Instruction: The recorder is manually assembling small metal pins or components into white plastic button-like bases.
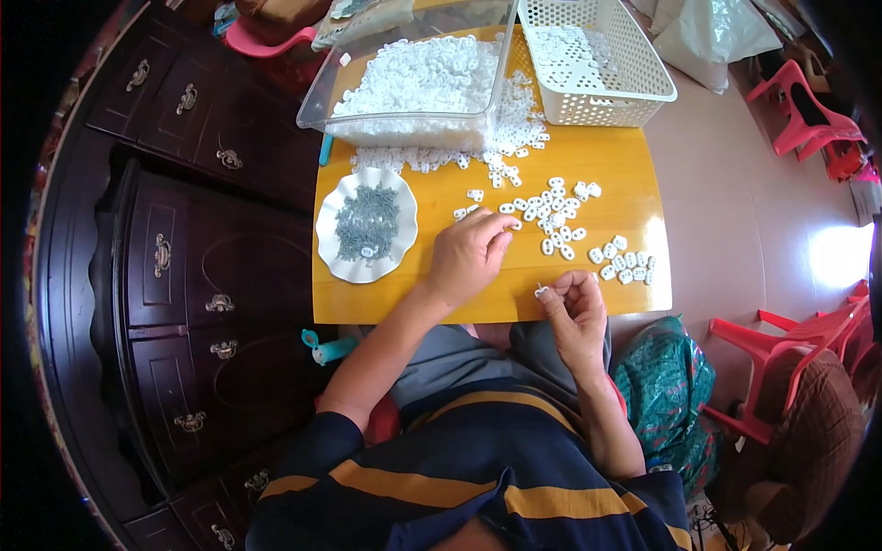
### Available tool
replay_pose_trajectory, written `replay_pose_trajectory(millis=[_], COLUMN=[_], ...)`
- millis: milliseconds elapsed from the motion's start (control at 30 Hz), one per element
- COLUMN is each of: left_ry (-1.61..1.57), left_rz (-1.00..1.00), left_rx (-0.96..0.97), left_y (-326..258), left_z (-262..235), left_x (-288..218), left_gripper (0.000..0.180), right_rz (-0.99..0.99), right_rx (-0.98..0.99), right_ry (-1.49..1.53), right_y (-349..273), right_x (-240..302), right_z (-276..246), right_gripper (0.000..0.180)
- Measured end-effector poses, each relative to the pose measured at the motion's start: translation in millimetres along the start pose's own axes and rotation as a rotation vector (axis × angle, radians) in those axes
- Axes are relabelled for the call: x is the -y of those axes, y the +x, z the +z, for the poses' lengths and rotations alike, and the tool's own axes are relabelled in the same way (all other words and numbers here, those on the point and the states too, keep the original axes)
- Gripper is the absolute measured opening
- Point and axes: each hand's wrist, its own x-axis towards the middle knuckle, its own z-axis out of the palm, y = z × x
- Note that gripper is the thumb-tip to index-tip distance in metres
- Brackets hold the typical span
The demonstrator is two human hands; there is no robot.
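Bimanual pinching.
Left hand (469,251) is pinching a small white plastic oval (516,226); right hand (581,321) is grasping another white piece (541,293).

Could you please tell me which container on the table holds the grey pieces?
The white wavy-edged plate, left of the left hand; the clear bin and perforated basket hold white pieces.

The oval pieces (567,253) are coloured white and dotted dark, the bench (629,170) orange-yellow. Grey is shown by the small parts (367,219) on the white scalloped plate (408,226); the navy shirt (459,450) is striped with mustard.
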Motion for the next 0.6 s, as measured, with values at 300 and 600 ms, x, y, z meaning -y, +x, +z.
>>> replay_pose_trajectory(millis=[300,600], left_ry=[0.206,0.270], left_rz=[0.018,0.050], left_rx=[0.092,0.180], left_y=[14.0,18.4], left_z=[7.2,6.4], left_x=[6.7,1.7], left_gripper=[0.015,0.014], right_rz=[0.000,0.011], right_rx=[-0.008,-0.007], right_ry=[-0.004,-0.027], right_y=[0.0,0.2], right_x=[1.1,1.6], right_z=[-2.3,-1.6], right_gripper=[0.017,0.016])
